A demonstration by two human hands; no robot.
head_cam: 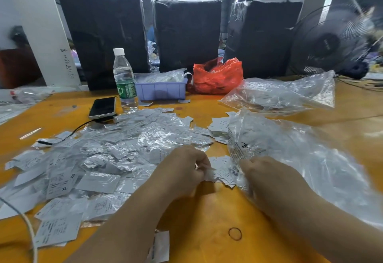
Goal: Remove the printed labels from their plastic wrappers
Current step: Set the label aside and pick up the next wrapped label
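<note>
Near us a rubber band (235,233) lies on the orange surface (207,211). Our left hand (184,171) grip pinches a small wrapper (208,174); right hand (267,176) fingers curl on a big clear bag (300,159). Wrapped labels (99,159) piled left, loose labels (222,168) btwn hands. Far: phone (103,107), bottle (125,80).

We see a glossy orange-yellow desk (207,217) strewn with small white paper labels printed in black (60,182) and clear, glinting plastic wrappers (157,136). A clear plastic bottle (124,80) has a white cap and green band. Behind it are a lavender plastic tray (163,91), a crumpled red plastic bag (217,76), a black-screened phone (102,107) and three black wrapped blocks (186,33).
</note>
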